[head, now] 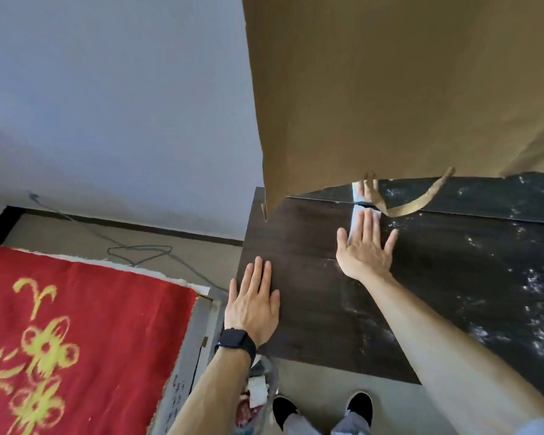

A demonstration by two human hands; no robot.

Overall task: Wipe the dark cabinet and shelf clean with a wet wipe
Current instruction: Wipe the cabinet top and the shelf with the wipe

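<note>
The right hand (363, 246) presses a white wet wipe (357, 219) flat, fingers spread, against the dark cabinet (327, 309) top, while the left hand (253, 306), open and empty, rests near its left edge. A brown curtain (390, 89) overhangs the far side, above dusty smears; a red rug (76, 340) lies left.

Most of the dark cabinet top (311, 309) is open, so there's lots of room to slide across the front and middle. The brown curtain (390, 89) hangs low over the back edge, with its loose strap (418, 202) drooping onto the surface. On the left the red rug (76, 340) sits just beside the cabinet, leaving only a narrow gap.
</note>
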